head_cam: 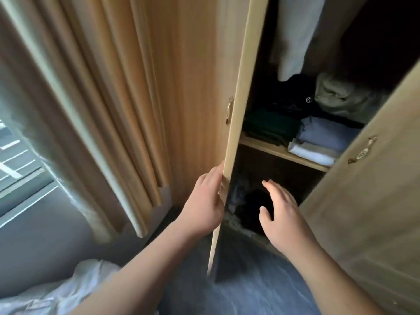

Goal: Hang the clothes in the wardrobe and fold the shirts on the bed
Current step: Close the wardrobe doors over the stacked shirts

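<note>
Wardrobe door (241, 105) upright, edge-on, in left hand (205, 204)

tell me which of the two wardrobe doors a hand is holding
The left door, seen edge-on: the left hand grips its edge low down. The right door is untouched; the right hand hovers open, holding nothing.

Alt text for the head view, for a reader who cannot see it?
The person's left hand grips the edge of the open pale wooden wardrobe door, while the open right hand hovers before the dark lower compartment. On the wooden shelf above lie folded green, blue and white clothes.
</note>
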Demonstrator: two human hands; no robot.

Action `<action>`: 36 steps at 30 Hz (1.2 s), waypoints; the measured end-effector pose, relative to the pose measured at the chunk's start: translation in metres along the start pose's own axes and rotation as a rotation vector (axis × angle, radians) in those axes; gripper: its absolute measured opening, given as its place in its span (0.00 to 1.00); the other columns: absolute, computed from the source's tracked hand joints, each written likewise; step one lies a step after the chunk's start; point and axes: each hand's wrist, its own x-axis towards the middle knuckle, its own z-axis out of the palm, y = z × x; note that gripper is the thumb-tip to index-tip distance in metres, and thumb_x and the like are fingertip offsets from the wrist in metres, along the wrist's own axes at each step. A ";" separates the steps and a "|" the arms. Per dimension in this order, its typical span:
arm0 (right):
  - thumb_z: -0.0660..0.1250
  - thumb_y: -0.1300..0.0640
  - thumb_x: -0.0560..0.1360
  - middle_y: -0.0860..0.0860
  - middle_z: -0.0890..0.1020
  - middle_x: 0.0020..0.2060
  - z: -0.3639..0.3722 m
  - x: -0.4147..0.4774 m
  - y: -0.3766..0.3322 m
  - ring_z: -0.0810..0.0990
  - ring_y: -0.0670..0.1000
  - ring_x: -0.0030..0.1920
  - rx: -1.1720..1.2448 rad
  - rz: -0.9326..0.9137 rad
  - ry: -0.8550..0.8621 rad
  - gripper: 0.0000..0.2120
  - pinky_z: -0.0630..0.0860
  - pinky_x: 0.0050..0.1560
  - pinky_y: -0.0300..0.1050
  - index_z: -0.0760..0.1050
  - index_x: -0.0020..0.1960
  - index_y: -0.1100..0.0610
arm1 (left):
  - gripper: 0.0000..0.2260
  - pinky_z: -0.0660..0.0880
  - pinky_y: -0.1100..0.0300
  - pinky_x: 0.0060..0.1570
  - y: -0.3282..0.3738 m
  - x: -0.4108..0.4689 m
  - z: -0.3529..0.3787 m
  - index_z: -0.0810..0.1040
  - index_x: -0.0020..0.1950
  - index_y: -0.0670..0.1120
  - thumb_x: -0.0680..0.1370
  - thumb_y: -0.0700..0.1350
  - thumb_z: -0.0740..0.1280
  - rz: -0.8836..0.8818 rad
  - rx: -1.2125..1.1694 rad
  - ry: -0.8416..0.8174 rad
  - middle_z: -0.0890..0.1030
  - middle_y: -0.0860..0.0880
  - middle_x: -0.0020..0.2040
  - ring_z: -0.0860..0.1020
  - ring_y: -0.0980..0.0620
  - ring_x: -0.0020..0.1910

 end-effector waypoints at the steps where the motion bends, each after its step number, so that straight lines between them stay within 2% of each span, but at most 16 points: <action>1: 0.64 0.55 0.79 0.46 0.63 0.77 -0.005 -0.005 0.009 0.59 0.46 0.77 0.003 0.025 0.022 0.29 0.60 0.74 0.44 0.60 0.77 0.47 | 0.37 0.68 0.49 0.70 0.008 0.000 0.012 0.55 0.81 0.54 0.74 0.35 0.62 0.031 0.060 -0.014 0.65 0.57 0.76 0.68 0.47 0.68; 2: 0.64 0.55 0.79 0.45 0.62 0.77 -0.010 -0.009 0.018 0.58 0.46 0.77 0.008 0.053 0.044 0.29 0.60 0.75 0.45 0.59 0.78 0.46 | 0.38 0.66 0.51 0.71 0.016 0.002 0.023 0.53 0.81 0.54 0.73 0.36 0.62 0.069 0.106 -0.019 0.62 0.56 0.78 0.67 0.46 0.69; 5: 0.63 0.55 0.79 0.44 0.61 0.77 -0.030 -0.017 0.051 0.58 0.46 0.77 0.023 0.122 0.097 0.29 0.63 0.75 0.50 0.57 0.78 0.45 | 0.38 0.66 0.53 0.70 0.041 0.023 0.058 0.55 0.81 0.50 0.72 0.36 0.60 0.191 0.130 -0.037 0.64 0.49 0.77 0.67 0.44 0.66; 7: 0.63 0.55 0.79 0.45 0.61 0.77 -0.045 -0.019 0.076 0.58 0.46 0.77 0.026 0.152 0.127 0.29 0.62 0.76 0.51 0.57 0.78 0.46 | 0.37 0.64 0.55 0.71 0.060 0.048 0.085 0.55 0.81 0.52 0.73 0.36 0.61 0.222 0.105 -0.088 0.63 0.50 0.78 0.64 0.46 0.70; 11: 0.63 0.57 0.79 0.47 0.62 0.77 -0.077 -0.004 0.127 0.59 0.46 0.77 0.012 0.176 0.186 0.30 0.62 0.76 0.49 0.58 0.79 0.50 | 0.37 0.53 0.53 0.76 0.087 0.111 0.144 0.46 0.80 0.62 0.78 0.40 0.61 0.280 0.148 -0.148 0.45 0.52 0.82 0.46 0.50 0.79; 14: 0.63 0.59 0.78 0.48 0.61 0.78 -0.099 0.023 0.166 0.57 0.47 0.78 -0.052 0.135 0.219 0.32 0.58 0.77 0.46 0.58 0.79 0.52 | 0.38 0.53 0.48 0.78 0.107 0.166 0.184 0.41 0.80 0.61 0.79 0.43 0.61 0.284 0.248 -0.170 0.38 0.52 0.82 0.38 0.49 0.80; 19: 0.62 0.57 0.77 0.50 0.54 0.80 -0.132 0.079 0.229 0.49 0.52 0.80 -0.218 0.076 0.256 0.35 0.55 0.78 0.52 0.53 0.80 0.49 | 0.39 0.55 0.42 0.76 0.128 0.224 0.240 0.39 0.81 0.57 0.78 0.42 0.60 0.169 0.275 -0.150 0.36 0.49 0.81 0.37 0.44 0.80; 23: 0.63 0.55 0.75 0.53 0.53 0.80 -0.148 0.120 0.266 0.48 0.57 0.80 -0.368 0.022 0.294 0.37 0.58 0.77 0.58 0.51 0.81 0.49 | 0.41 0.54 0.43 0.77 0.137 0.253 0.264 0.38 0.80 0.59 0.76 0.39 0.60 0.083 0.296 -0.098 0.35 0.49 0.81 0.35 0.44 0.79; 28: 0.60 0.54 0.73 0.54 0.54 0.80 -0.149 0.156 0.290 0.47 0.57 0.80 -0.457 -0.055 0.346 0.37 0.62 0.73 0.62 0.51 0.81 0.50 | 0.43 0.50 0.43 0.77 0.144 0.282 0.278 0.37 0.79 0.60 0.74 0.40 0.59 0.021 0.304 -0.071 0.35 0.50 0.81 0.36 0.45 0.79; 32: 0.57 0.54 0.73 0.54 0.51 0.81 -0.149 0.176 0.296 0.46 0.59 0.80 -0.545 -0.110 0.400 0.37 0.55 0.76 0.63 0.51 0.81 0.50 | 0.46 0.49 0.41 0.77 0.147 0.294 0.288 0.30 0.76 0.63 0.73 0.40 0.59 -0.031 0.368 -0.051 0.34 0.51 0.81 0.34 0.44 0.79; 36: 0.58 0.54 0.73 0.52 0.51 0.81 -0.148 0.189 0.302 0.47 0.58 0.80 -0.567 -0.140 0.434 0.37 0.53 0.76 0.64 0.54 0.81 0.52 | 0.47 0.52 0.41 0.76 0.147 0.300 0.293 0.29 0.76 0.65 0.71 0.40 0.59 -0.062 0.375 -0.014 0.35 0.53 0.81 0.36 0.46 0.79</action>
